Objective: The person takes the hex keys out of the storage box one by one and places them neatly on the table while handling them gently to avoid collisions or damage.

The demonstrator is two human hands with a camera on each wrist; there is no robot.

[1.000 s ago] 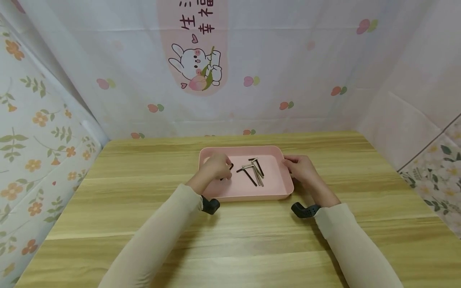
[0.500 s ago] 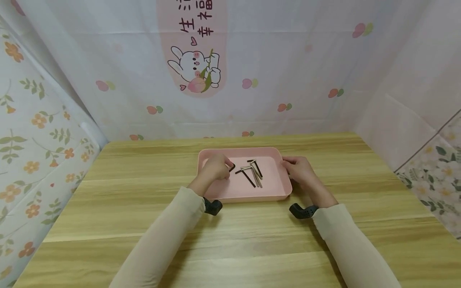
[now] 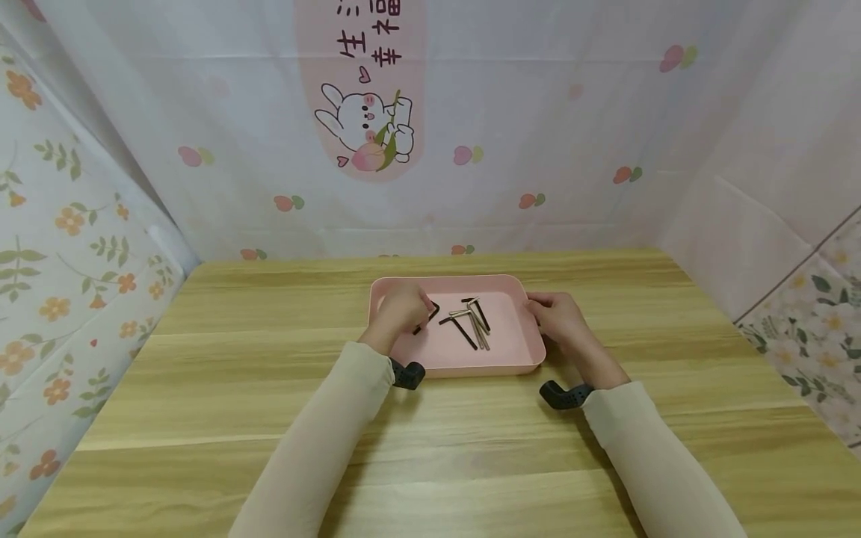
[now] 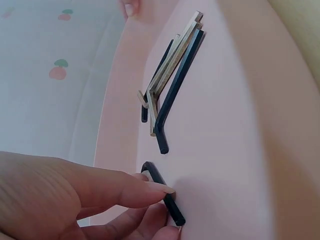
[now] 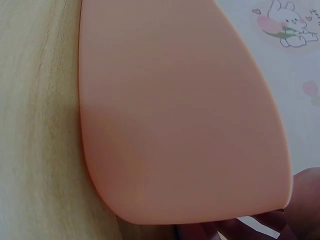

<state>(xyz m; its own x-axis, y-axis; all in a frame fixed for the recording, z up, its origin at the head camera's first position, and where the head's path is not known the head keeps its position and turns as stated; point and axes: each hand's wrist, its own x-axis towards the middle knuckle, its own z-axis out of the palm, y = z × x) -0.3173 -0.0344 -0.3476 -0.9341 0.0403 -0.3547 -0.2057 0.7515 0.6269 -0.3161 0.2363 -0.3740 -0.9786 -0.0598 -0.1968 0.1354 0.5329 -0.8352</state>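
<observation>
A shallow pink tray (image 3: 507,336) lies on the wooden table. Inside its left part, my left hand (image 3: 402,308) pinches a black hex key (image 4: 172,206), the thumb on the near side and the fingers partly hidden behind it. To the right, a loose pile in the tray holds silver hex keys (image 3: 478,329), a black hex key (image 3: 464,334) in front and another black hex key (image 3: 483,317) behind. My right hand (image 3: 563,317) grips the tray's right wall at the rim; in the right wrist view its fingers show only at the lower edge.
The wooden table (image 3: 457,448) extends around the tray. A white curtain (image 3: 538,112) with a rabbit print hangs behind the far edge, and a floral cloth (image 3: 74,246) hangs on the left. Dark wrist mounts (image 3: 408,375) sit near the tray's front side.
My left forearm has shifted to the right and the hand has turned a little, so more of the black hex key shows. The right hand keeps its place on the tray.
</observation>
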